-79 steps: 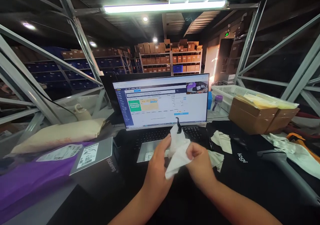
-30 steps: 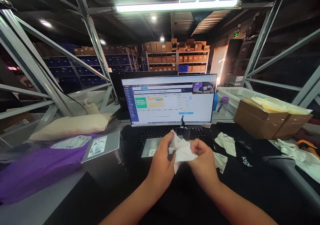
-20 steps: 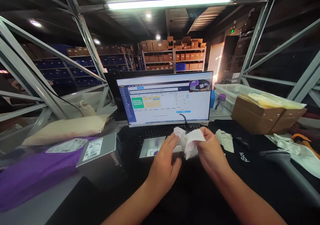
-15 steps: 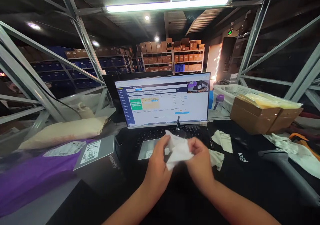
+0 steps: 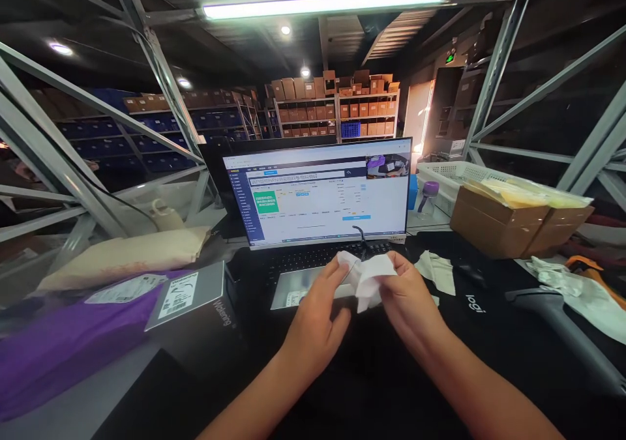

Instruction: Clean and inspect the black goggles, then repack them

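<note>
The left hand [image 5: 315, 316] grips one edge of a white cloth [image 5: 379, 272], pinching it between bent fingers, while its thumb sits apart, lower down. The right hand [image 5: 415, 290] grips the other side of the cloth between thumb and fingers. The cloth is bunched between the two hands, above the black mat [image 5: 469, 375] and in front of the keyboard [image 5: 303, 257]. A dark hooked piece [image 5: 360, 234] sticks up from behind the cloth, its curved tip bare; its lower part is hidden, so what it belongs to cannot be told.

The handling looks under way rather than finished: both hands are on the cloth, and the dark piece is not laid down. How much is done and how much is left cannot be told.

Beyond the hands stands a lit monitor [image 5: 313, 199]. A flat silver panel [image 5: 288, 287] with a label lies beside the left hand. Farther left are a grey box [image 5: 188, 303] and a purple bag [image 5: 73, 345]. To the right lie a crumpled pale cloth [image 5: 440, 272] and a grey scanner [image 5: 557, 309], with an open carton [image 5: 493, 228] behind them.
</note>
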The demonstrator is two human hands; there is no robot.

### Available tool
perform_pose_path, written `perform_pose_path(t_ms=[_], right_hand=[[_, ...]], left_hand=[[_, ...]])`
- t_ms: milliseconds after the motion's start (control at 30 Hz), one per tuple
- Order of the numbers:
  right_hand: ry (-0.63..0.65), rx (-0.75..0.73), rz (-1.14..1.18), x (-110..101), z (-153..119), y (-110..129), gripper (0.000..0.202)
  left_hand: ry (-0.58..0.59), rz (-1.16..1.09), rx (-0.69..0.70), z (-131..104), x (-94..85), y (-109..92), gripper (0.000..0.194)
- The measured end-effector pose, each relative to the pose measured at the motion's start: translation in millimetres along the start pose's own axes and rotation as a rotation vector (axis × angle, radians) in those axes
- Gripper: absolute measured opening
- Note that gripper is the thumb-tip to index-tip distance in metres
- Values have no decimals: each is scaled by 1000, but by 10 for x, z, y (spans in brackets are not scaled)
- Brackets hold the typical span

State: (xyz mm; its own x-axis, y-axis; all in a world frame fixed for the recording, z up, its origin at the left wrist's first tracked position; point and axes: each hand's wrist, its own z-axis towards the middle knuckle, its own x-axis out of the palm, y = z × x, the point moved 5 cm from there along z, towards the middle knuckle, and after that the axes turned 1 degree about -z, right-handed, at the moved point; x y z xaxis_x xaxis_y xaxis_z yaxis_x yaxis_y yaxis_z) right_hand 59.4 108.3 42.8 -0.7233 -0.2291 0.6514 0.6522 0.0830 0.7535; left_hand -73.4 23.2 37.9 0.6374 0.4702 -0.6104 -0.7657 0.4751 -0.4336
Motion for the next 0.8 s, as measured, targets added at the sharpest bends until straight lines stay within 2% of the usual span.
perform_pose_path(t_ms=[100,200,300,367,433,600,700,800], right_hand=[[-1,-90,-69,19,-112,-127,33],[49,-285,-268,65,-303,-269,33],[81,-408,-398,98,-408,-311,31],[112,-368,-415,108,-370,-265,31],[124,-259,-346,96,-267,-174,32],[16,-25,-48,6,-25,-13,33],[-6,-55,-70,-12,-54,-86,31],[34,-186,-265,21,-209,-210,33]], left_hand=[[-70,-42,-73,-35,4,49,59],[-147,-173,-164,-66,-22,124,58],[-151,-273,-176,-54,-57,161,55],[-110,-263,-163,-24,-81,151,56],[-47,-200,-124,12,-99,101,60],[54,-31,-18,55,-91,-67,62],[39,10,-34,35,-67,-43,62],[-49,-11,-66,5,-87,48,59]])
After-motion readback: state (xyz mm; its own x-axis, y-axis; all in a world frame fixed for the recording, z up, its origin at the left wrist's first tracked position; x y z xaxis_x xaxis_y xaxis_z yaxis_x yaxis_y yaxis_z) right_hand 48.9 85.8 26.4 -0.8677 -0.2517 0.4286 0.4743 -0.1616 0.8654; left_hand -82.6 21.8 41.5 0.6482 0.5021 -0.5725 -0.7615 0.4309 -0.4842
